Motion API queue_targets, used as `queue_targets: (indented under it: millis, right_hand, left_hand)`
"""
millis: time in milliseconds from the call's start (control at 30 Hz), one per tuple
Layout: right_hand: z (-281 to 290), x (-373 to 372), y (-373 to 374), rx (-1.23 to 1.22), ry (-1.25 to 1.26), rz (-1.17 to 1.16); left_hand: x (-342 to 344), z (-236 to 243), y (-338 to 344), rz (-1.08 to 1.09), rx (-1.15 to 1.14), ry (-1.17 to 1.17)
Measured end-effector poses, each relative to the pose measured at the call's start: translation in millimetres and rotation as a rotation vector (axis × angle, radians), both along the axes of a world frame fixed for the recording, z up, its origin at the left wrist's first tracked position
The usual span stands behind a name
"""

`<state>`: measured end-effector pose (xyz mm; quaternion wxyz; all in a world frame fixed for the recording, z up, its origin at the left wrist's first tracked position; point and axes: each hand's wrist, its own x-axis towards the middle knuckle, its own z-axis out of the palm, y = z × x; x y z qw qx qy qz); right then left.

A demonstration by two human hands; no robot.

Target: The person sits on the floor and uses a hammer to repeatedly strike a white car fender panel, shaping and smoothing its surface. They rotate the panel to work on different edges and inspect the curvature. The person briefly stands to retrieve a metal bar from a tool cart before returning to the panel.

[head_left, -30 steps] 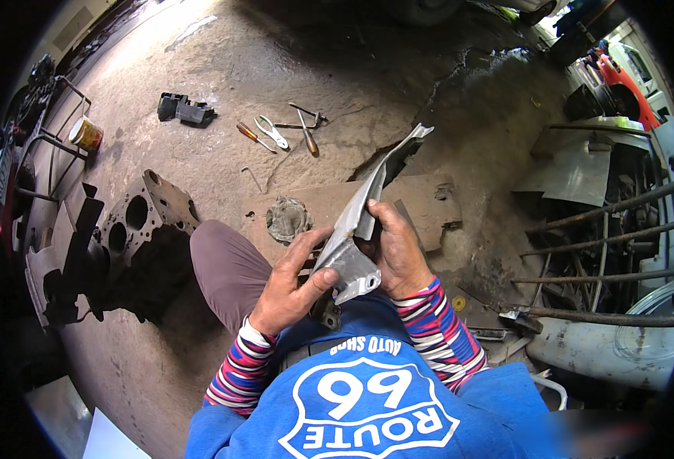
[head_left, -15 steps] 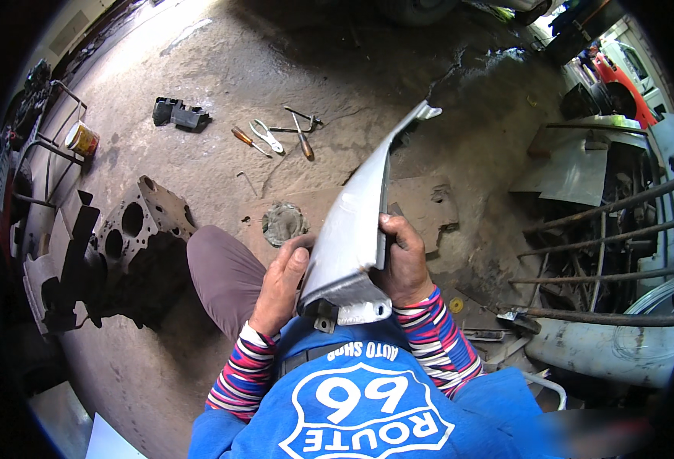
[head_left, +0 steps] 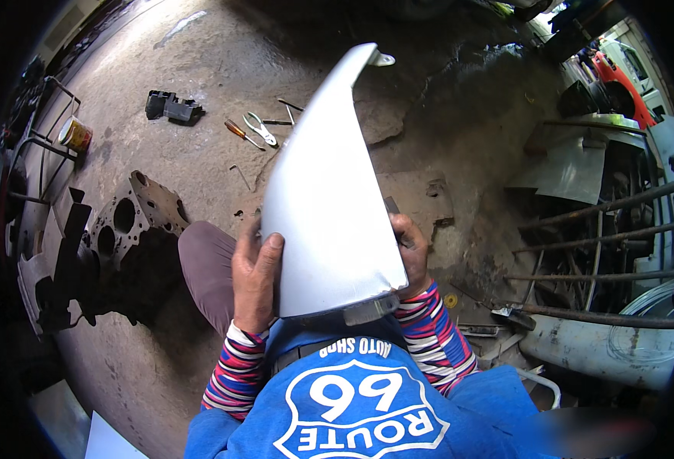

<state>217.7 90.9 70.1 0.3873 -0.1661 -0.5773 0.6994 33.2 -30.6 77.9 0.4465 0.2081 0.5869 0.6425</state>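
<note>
A silver car body panel (head_left: 333, 199), wide at the bottom and narrowing to a bent tip with a small hole tab, is held before my waist. My left hand (head_left: 254, 279) grips its left edge, thumb on the outer face and fingers partly hidden behind. At the right edge my right hand (head_left: 413, 249) is closed around the metal, its fingers mostly out of sight under it. The smooth outer face turns up toward me. A dented flange (head_left: 371, 310) sticks out below the lower edge, near my belt.
Beyond the panel lie an orange-handled screwdriver (head_left: 237, 129), pliers (head_left: 260, 130) and a black plastic part (head_left: 175, 108). A metal block with round holes (head_left: 149, 206) sits left of my knee. Metal bars (head_left: 604, 237) and scrap panels crowd the right; a bucket (head_left: 75, 135) is at far left.
Both hands have rolled the panel from nearly edge-on so its broad outer face shows. Its tip has swung left and away, now covering part of the tools. Both hands keep their hold.
</note>
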Motion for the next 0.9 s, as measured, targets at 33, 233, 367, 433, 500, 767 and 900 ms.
queue_targets:
  millis: [33,233,367,433,500,767,900]
  right_hand:
    - [1,-2,2,-0.14,0.025,0.024]
    - [27,-6,7,-0.331,-0.023,0.113]
    - [41,-8,12,-0.573,-0.11,0.088]
    - [42,-7,8,-0.656,-0.18,0.041]
    - [40,-7,5,-0.74,-0.165,0.05]
    - [22,-6,3,-1.013,0.045,0.028]
    - [22,-5,8,-1.047,0.111,0.001]
  left_hand:
    - [-2,3,0,0.025,0.042,0.064]
    - [-13,17,-5,0.065,0.027,0.289]
    - [-15,22,-9,0.048,-0.014,0.293]
    - [-18,22,-10,0.012,-0.042,0.225]
    - [-23,23,-12,-0.036,-0.056,0.091]
    - [-31,7,-8,-0.065,-0.16,-0.013]
    - [-23,-8,-11,0.01,-0.105,-0.136]
